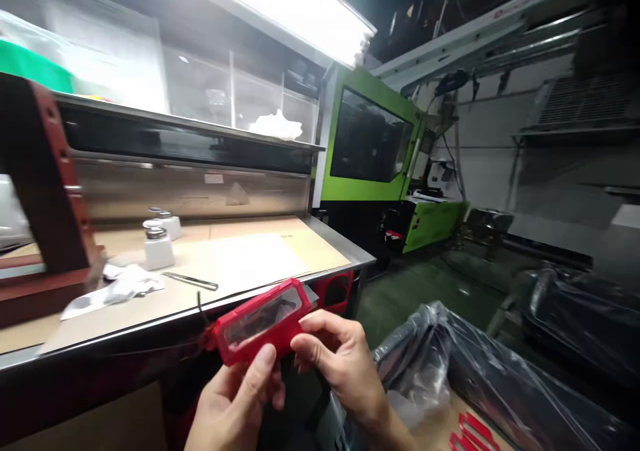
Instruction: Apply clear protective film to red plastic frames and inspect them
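My left hand (235,398) holds a red plastic frame (270,334) with a long clear window, its thumb on the near edge and its fingers underneath. The frame is tilted, with its right end higher, in front of the bench edge. At its right lower corner my right hand (345,361) has thumb and forefinger closed on the rim; its other fingers are curled and partly hidden. Beyond the frame, a slim metal tool (191,281) lies on the bench (235,254) beside a crumpled white cloth (117,288).
White bottles with metal tops (159,248) stand on the bench, right of a dark red metal stand (60,171). A bin lined with clear plastic (440,351) at lower right holds several red parts (473,431). Behind is a green machine (370,138). A bright lamp (300,11) hangs overhead.
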Available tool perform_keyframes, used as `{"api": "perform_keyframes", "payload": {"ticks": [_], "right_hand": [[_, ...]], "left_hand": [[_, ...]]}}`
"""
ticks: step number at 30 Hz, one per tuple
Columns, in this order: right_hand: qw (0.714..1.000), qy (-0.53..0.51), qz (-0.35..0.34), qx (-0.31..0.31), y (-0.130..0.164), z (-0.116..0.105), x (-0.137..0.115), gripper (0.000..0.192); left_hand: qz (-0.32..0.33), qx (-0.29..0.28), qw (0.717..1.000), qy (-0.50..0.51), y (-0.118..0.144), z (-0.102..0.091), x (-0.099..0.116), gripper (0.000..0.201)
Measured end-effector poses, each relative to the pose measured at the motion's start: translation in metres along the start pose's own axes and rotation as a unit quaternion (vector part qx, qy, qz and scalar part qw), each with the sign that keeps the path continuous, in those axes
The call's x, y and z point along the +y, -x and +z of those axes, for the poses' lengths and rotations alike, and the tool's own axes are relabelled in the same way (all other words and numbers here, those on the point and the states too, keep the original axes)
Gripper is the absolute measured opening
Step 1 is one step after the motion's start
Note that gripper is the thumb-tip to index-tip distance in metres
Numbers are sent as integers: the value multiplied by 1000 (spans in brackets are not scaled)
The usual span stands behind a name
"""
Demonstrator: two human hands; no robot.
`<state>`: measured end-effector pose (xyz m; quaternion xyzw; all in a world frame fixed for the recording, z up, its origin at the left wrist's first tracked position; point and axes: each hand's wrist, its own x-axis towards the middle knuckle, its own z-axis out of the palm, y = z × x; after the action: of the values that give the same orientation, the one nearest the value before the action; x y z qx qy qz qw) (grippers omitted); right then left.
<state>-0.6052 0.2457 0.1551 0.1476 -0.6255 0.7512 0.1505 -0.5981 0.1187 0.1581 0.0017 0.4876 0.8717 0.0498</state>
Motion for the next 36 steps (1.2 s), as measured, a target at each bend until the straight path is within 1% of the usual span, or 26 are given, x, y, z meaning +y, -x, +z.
{"api": "perform_keyframes", "payload": {"ticks": [2, 5, 7, 9, 10, 14, 16, 17, 20, 22, 24, 28, 32, 36], "right_hand": [[998, 38, -37, -18, -14, 14, -14, 22], [992, 76, -99, 5, -37, 27, -39, 26], [985, 96, -140, 19, -50, 35, -57, 26], [978, 110, -178, 19, -60, 43, -73, 25], [975, 113, -193, 16, -65, 46, -80, 25], [965, 124, -229, 3, -77, 57, -96, 23], [961, 135, -242, 0, -80, 60, -100, 21], [958, 141, -248, -1, -82, 62, -102, 20], [954, 156, -256, -7, -85, 65, -105, 18], [954, 160, -255, -12, -87, 66, -106, 18], [954, 160, -252, -17, -88, 68, -106, 19], [955, 162, -247, -31, -90, 71, -106, 18], [951, 173, -253, -31, -91, 75, -107, 20], [945, 179, -274, -17, -93, 78, -109, 19]], "left_hand": [[25, 5, 1000, 5, 1, -10, 24, 42], [59, 18, 998, -12, 1, -22, 53, 38], [77, -3, 996, -45, -1, -27, 67, 37], [100, -26, 991, -88, -3, -29, 78, 39], [115, -26, 987, -108, -4, -28, 83, 40], [147, 6, 978, -145, -2, -20, 99, 40], [157, 0, 976, -151, -3, -18, 104, 41], [165, -15, 974, -153, -4, -18, 107, 41], [175, -56, 972, -147, -10, -24, 109, 38], [170, -67, 973, -144, -14, -28, 109, 37], [172, -55, 975, -129, -16, -29, 109, 36], [204, -25, 975, -83, -13, -24, 111, 34], [196, -16, 976, -92, -11, -23, 114, 35], [212, -10, 972, -99, -12, -23, 116, 34]]}}
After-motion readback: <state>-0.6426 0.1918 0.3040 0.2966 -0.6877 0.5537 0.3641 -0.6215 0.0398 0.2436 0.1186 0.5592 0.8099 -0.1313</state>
